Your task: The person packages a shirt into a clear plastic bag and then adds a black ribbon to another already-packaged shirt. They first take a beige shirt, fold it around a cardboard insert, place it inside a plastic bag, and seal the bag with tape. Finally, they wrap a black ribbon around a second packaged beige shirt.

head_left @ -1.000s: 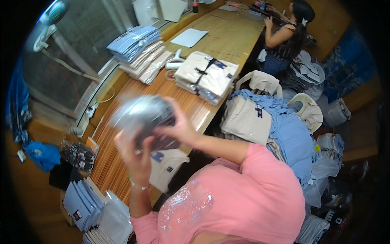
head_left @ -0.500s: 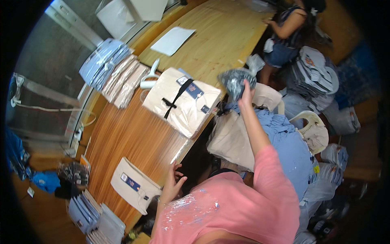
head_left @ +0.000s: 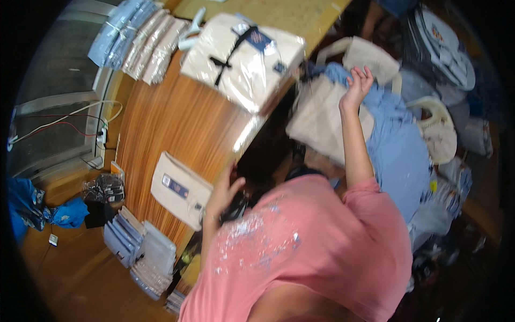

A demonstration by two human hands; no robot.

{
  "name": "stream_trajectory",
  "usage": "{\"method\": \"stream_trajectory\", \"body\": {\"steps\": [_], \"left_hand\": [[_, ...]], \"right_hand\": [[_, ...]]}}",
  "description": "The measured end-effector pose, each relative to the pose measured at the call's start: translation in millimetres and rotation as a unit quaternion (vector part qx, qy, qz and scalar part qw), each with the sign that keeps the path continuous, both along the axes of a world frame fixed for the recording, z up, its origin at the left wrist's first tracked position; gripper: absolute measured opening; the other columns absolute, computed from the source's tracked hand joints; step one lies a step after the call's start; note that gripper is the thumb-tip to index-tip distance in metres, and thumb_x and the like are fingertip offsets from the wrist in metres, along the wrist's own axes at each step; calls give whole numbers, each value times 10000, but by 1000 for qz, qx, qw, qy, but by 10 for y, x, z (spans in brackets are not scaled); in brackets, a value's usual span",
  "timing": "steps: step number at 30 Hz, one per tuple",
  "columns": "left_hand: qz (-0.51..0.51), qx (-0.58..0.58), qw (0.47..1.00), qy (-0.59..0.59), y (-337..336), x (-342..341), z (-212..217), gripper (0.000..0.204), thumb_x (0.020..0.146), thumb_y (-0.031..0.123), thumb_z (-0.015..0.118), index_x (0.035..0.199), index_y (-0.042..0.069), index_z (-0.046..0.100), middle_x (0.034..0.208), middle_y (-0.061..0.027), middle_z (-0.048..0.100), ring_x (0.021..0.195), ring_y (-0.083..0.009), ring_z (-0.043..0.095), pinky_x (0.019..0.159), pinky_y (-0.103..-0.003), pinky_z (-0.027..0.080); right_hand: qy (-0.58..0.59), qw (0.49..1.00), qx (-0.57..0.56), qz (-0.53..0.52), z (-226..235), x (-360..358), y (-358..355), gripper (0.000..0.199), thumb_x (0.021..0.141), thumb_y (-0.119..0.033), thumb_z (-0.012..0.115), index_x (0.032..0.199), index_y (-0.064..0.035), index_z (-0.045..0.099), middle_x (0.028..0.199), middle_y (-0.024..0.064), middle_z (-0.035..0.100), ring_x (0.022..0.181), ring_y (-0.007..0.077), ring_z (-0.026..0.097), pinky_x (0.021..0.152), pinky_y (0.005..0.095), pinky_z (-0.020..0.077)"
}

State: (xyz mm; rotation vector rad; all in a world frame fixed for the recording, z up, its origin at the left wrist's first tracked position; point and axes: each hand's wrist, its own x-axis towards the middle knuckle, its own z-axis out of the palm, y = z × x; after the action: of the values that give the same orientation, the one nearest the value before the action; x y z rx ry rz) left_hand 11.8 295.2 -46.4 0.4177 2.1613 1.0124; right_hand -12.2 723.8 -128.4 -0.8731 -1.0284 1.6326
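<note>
My right hand (head_left: 356,92) is raised with fingers spread and nothing in it, over the beige fabric (head_left: 322,115) and a heap of light blue cloth (head_left: 394,139). My left hand (head_left: 225,192) hovers at the table edge, thumb apart from the fingers, no object visible in it; motion blurs it a little. Beside it on the wood-grain table (head_left: 166,115) lies a folded beige garment (head_left: 179,190) with a dark blue label. Farther along the table sits a stack of beige garments (head_left: 241,64) in clear plastic, a black strip tied around it.
Bundles of blue wrapped garments (head_left: 115,35) and beige wrapped garments (head_left: 153,45) stand at the far left by the window. A white handled tool (head_left: 191,36) lies beside the tied stack. More folded packs (head_left: 126,239) are at lower left. A pale chair (head_left: 437,131) and grey bags (head_left: 437,45) fill the right.
The dark plastic bag has left my right hand and is out of sight; that hand now has spread fingers. The view has shifted, moving the far table end out of sight.
</note>
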Motion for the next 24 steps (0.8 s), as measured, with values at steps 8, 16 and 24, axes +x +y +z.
{"method": "stream_trajectory", "body": {"steps": [8, 16, 24], "left_hand": [[-191, -36, 978, 76, -4, -405, 249, 484, 860, 182, 601, 1279, 7, 433, 1255, -187, 503, 1125, -295, 510, 957, -353, 398], [-458, 16, 889, -7, 347, 306, -450, 451, 870, 229, 583, 1246, 5, 472, 1246, -179, 497, 1115, -307, 505, 947, -357, 412], [-199, -39, 978, 56, 196, 323, -2659, 760, 805, 409, 656, 1342, -18, 330, 1241, -202, 498, 1156, -294, 480, 988, -344, 361]], "right_hand": [[-284, 933, -111, 188, -835, 1903, -1766, 317, 820, -10, 537, 1133, -32, 492, 888, 39, 558, 837, 127, 519, 796, 239, 408], [-234, 917, -180, 270, -1322, 2239, -2603, 212, 830, -56, 571, 1040, -27, 559, 857, 36, 569, 828, 120, 533, 778, 237, 425], [-264, 892, -123, 346, -1907, 2185, -2832, 220, 830, -159, 616, 1016, -45, 585, 769, 46, 582, 747, 136, 553, 703, 266, 446]]}}
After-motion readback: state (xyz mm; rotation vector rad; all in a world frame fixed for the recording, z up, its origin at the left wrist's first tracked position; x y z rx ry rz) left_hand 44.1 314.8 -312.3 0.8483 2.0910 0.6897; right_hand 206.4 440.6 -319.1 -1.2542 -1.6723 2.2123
